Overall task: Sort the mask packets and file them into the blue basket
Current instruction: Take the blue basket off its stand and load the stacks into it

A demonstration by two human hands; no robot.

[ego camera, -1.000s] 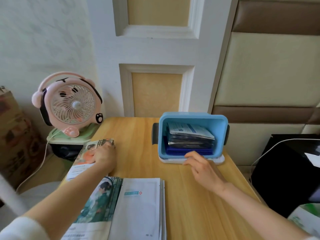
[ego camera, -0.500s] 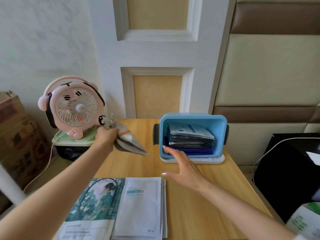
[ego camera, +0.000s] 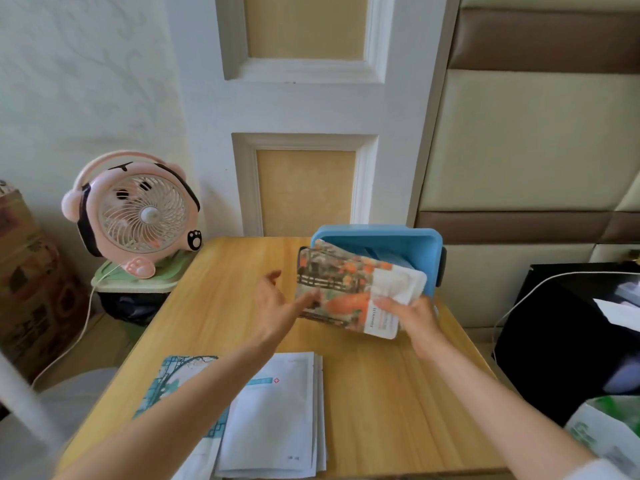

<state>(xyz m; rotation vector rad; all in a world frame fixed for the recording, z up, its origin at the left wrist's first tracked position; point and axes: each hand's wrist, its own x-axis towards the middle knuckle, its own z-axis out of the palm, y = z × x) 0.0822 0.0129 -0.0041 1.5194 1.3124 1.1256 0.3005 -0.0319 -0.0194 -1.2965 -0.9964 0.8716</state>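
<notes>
Left of the blue basket (ego camera: pixel 415 241), bare table (ego camera: pixel 221 306) is lying open toward the pink fan (ego camera: pixel 138 216). The left hand (ego camera: pixel 277 306), fingers loose, seems to be touching the left edge of the orange-printed mask packets (ego camera: pixel 339 289). The right hand (ego camera: pixel 412 318) is pinching them before the basket, hiding its mouth. Stacked packets (ego camera: pixel 273 417) are lying nearer, at the table's front edge.

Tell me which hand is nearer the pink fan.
Left. The left hand is right of the pink fan, touching the mask packet at its left edge. The right hand grips that packet farther right, in front of the blue basket.
</notes>
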